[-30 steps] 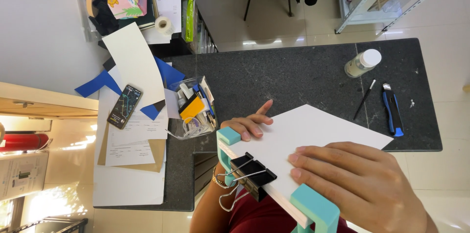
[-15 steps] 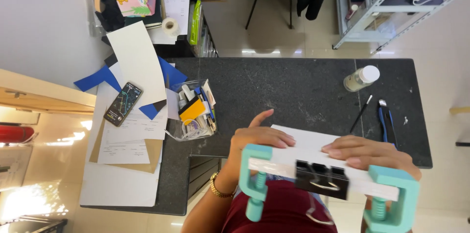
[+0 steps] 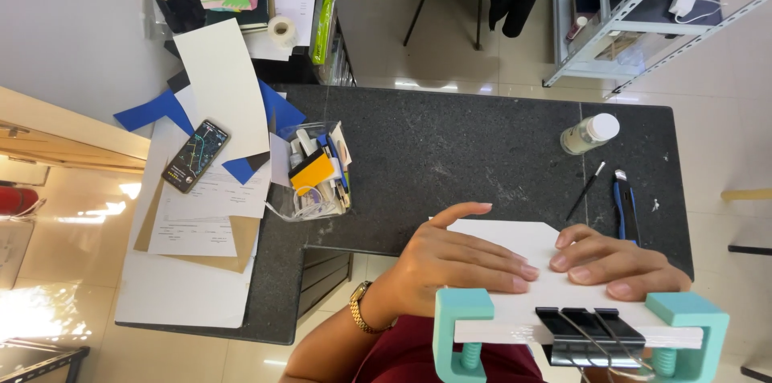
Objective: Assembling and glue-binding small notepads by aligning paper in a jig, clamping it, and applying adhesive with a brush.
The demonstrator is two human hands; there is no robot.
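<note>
White card (image 3: pixel 515 240) lies on the dark desk (image 3: pixel 450 150), and my left hand (image 3: pixel 454 262) and right hand (image 3: pixel 619 264) press it flat, fingers spread. Pressing seems the current step; next likely needs steady pressure near the black binder clip (image 3: pixel 591 333).

White board (image 3: pixel 515 242) under my hands, teal clamps (image 3: pixel 462 327) at its near edge, black binder clip (image 3: pixel 591 327) between them. Speckled dark grey table (image 3: pixel 450 150). Gold watch (image 3: pixel 359 308), maroon top (image 3: pixel 410 355). Blue knife (image 3: pixel 626 206) at right. Blue paper scraps (image 3: pixel 153 109) upper left.
</note>
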